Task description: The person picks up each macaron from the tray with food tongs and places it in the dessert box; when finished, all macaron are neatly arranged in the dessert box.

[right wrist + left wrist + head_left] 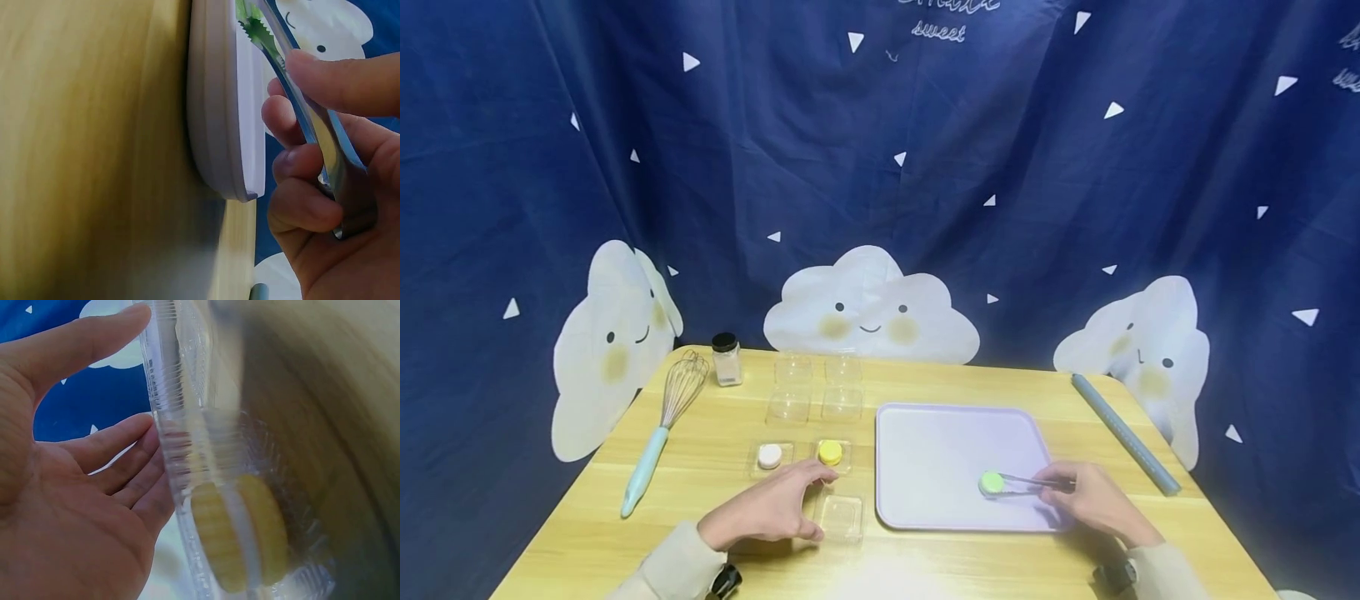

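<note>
though blurred, right grip (1086, 497) pinches tongs (1037, 482) on green macaron (992, 482); left grip (775, 508) relaxed.

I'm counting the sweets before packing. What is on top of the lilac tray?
On the lilac tray lies one green macaron, gripped by metal tongs in the right hand. The hand covers the tray's near right corner.

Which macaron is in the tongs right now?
The green macaron, on the lilac tray, gripped by the tongs in the right hand. The white and yellow ones sit in clear boxes.
</note>
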A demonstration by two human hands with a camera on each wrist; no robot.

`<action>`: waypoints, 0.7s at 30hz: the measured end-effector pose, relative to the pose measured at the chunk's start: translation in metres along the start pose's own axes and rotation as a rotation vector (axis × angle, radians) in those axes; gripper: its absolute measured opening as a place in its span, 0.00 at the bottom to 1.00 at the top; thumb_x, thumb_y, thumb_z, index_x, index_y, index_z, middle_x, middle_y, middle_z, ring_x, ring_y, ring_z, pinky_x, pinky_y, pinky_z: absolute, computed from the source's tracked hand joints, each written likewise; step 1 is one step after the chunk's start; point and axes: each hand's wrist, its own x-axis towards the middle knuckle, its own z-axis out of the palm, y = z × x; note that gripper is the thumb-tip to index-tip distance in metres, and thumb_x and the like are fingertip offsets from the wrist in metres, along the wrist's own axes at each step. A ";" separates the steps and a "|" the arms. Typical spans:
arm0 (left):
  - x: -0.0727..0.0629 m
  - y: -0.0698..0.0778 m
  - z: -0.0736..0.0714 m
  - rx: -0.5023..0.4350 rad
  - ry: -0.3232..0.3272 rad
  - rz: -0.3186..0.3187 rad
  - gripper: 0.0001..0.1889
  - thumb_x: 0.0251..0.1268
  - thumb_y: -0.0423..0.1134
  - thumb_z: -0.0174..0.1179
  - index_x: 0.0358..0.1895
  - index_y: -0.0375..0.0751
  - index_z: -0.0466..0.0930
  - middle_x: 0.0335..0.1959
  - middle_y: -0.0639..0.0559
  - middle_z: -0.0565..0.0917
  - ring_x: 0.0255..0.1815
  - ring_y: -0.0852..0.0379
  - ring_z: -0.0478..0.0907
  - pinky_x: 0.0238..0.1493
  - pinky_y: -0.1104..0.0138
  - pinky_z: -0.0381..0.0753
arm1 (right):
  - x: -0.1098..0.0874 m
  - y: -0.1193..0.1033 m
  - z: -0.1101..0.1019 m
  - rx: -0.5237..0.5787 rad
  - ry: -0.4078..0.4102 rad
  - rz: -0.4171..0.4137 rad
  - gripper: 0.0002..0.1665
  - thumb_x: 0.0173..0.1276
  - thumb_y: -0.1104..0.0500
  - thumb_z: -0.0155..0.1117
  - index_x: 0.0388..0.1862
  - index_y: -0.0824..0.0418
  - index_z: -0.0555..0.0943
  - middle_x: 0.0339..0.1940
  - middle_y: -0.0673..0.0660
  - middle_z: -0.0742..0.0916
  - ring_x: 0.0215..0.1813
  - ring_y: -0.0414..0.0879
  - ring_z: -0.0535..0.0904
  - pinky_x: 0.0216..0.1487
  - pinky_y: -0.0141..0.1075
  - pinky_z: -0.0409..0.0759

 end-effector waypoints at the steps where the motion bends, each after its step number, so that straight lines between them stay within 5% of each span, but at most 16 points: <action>1: 0.000 0.000 0.000 -0.004 0.004 -0.002 0.41 0.44 0.46 0.79 0.66 0.39 0.75 0.63 0.47 0.81 0.65 0.43 0.77 0.68 0.43 0.77 | 0.000 0.000 0.000 0.001 -0.005 -0.008 0.13 0.57 0.53 0.77 0.43 0.50 0.89 0.43 0.51 0.93 0.50 0.53 0.87 0.56 0.53 0.85; 7: 0.001 0.001 -0.001 -0.013 0.018 -0.008 0.41 0.43 0.46 0.79 0.65 0.40 0.76 0.61 0.48 0.82 0.64 0.44 0.78 0.67 0.43 0.78 | 0.002 -0.004 0.001 -0.008 0.042 0.008 0.12 0.56 0.54 0.78 0.41 0.48 0.89 0.44 0.51 0.92 0.50 0.52 0.87 0.57 0.52 0.85; 21: 0.001 0.002 0.000 -0.025 0.031 -0.004 0.40 0.42 0.47 0.80 0.64 0.40 0.77 0.60 0.50 0.82 0.61 0.46 0.79 0.65 0.44 0.80 | 0.006 -0.002 0.005 0.032 0.235 -0.017 0.10 0.58 0.58 0.77 0.39 0.48 0.88 0.40 0.48 0.92 0.44 0.30 0.83 0.50 0.37 0.86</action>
